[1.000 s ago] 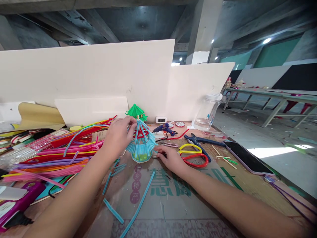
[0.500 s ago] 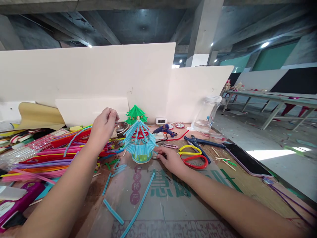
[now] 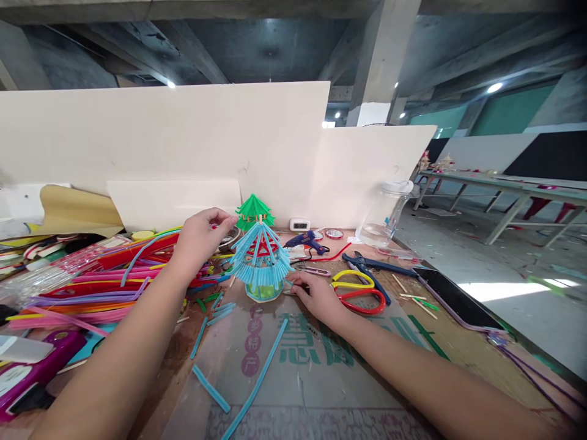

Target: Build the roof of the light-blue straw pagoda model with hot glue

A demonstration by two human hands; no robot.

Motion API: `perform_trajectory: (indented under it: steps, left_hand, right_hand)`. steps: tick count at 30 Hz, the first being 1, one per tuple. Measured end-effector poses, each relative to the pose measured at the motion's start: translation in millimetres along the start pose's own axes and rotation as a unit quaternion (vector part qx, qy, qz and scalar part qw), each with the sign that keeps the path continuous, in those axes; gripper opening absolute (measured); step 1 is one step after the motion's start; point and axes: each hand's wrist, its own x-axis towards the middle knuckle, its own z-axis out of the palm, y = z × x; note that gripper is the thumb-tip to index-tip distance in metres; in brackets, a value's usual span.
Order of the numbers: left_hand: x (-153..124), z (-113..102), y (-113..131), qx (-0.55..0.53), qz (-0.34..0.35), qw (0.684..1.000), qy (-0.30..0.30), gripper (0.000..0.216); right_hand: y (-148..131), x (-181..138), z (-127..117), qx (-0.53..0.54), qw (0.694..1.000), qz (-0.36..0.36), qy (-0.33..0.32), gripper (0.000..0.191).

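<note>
In the middle of the table stands a model pavilion (image 3: 261, 263) with a fringed blue pipe-cleaner roof, red bars inside and a light green base. Behind it rises a pointed green roof (image 3: 255, 209). My left hand (image 3: 204, 235) is raised at its upper left, thumb and forefinger pinched together near the roofs; anything between them is too small to make out. My right hand (image 3: 314, 293) rests low by the pavilion's right edge with fingers closed, and what they grip is hidden. Cut blue pipe-cleaner pieces (image 3: 211, 388) lie in front.
Bundles of coloured pipe cleaners (image 3: 105, 275) fill the left side. Right of the pavilion are scissors (image 3: 367, 300) with a red handle, dark blue pliers (image 3: 367, 263), a glue gun (image 3: 307, 241), a phone (image 3: 454, 296) and a clear jug (image 3: 385, 214). White boards (image 3: 275, 146) stand behind.
My left hand has moved right and slightly down, closer to the green and blue roofs. My right hand stays beside the pavilion. The whole view has shifted slightly.
</note>
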Motion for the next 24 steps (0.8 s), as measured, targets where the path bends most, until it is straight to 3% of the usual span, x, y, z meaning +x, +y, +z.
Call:
perform_trajectory:
  steps: [5,9,15,24]
  left_hand:
    - [-1.6,0.9,4.8,0.036,0.037,0.999,-0.004,0.041]
    - [-2.8,2.9,9.8,0.003,0.155,0.987,-0.045,0.021]
    - [-3.9,5.8,11.4,0.063,0.273,0.957,-0.079,0.016]
    - [-8.8,18.4,16.2,0.176,0.314,0.931,-0.062,0.019]
  right_hand:
    - [0.3,0.5,0.8,0.001,1.0,-0.003,0.001,0.024]
    - [2.0,0.5,1.9,-0.001,1.0,-0.006,0.002,0.023]
    - [3.1,0.7,2.2,0.002,1.0,-0.01,0.001,0.023]
    - [1.3,0.3,0.9,0.003,1.0,-0.009,-0.006,0.023]
